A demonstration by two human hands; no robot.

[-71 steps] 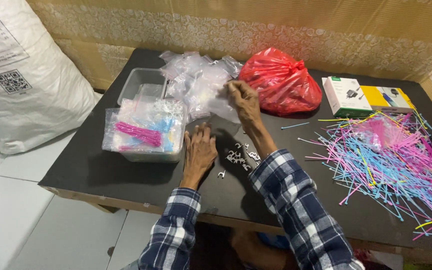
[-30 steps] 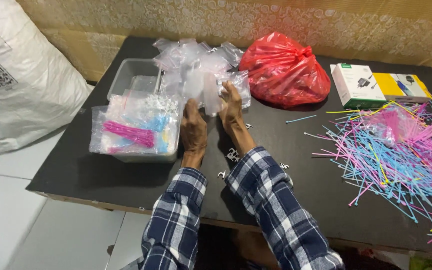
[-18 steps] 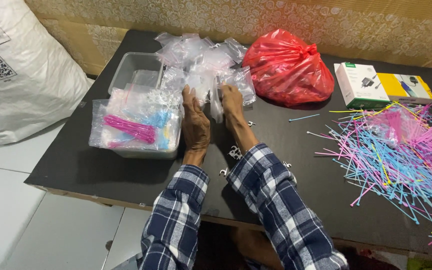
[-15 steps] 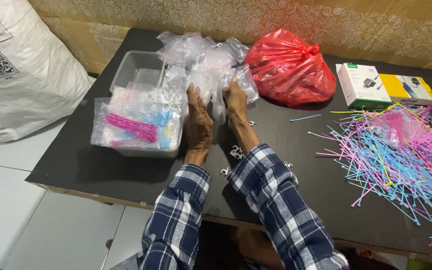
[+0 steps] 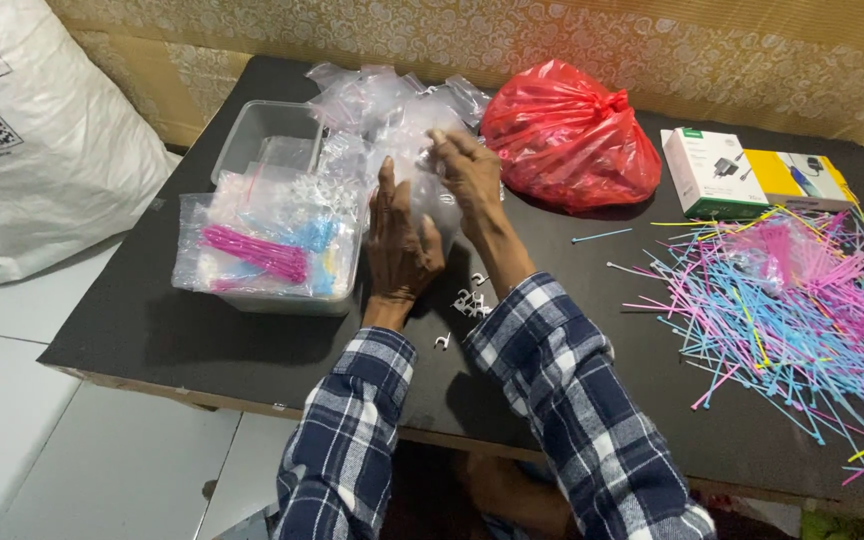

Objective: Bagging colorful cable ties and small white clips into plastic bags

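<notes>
Both my hands are on a small clear plastic bag (image 5: 422,190) at the near edge of a heap of clear plastic bags (image 5: 382,105) on the black table (image 5: 152,330). My left hand (image 5: 397,245) presses the bag's left side, fingers pointing away from me. My right hand (image 5: 467,170) pinches the bag's upper right corner. A few small white cable clips (image 5: 467,305) lie on the table between my wrists.
A clear plastic tub (image 5: 272,250) with packed pink and blue ties stands left of my hands, another tub (image 5: 267,130) behind it. A red bag (image 5: 562,135), two small boxes (image 5: 717,170), a spread of coloured cable ties (image 5: 802,300) lie right. A white sack (image 5: 42,140) stands left.
My hands moved from the table by the clips up to the bag heap and took hold of one clear bag. My right hand has lifted to its top corner.
</notes>
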